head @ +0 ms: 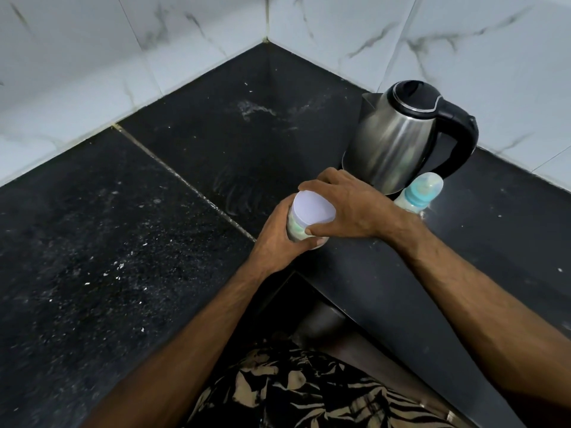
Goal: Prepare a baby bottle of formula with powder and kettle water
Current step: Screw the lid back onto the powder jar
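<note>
A small powder jar (312, 211) with a pale lilac lid stands near the inner corner edge of the black counter (123, 242). My left hand (278, 239) wraps around the jar's body from the left. My right hand (349, 208) grips the lid's rim from above and the right. Behind my right wrist stands a baby bottle (420, 193) with a blue collar and a clear cap, partly hidden by the wrist. A steel kettle (398, 140) with a black lid and handle sits on its base just beyond the bottle.
White marble-look tiled walls (92, 57) close the counter's back corner. Pale specks and smears lie on the dark stone. The counter's front edge drops off below my forearms, with patterned clothing (293, 390) beneath.
</note>
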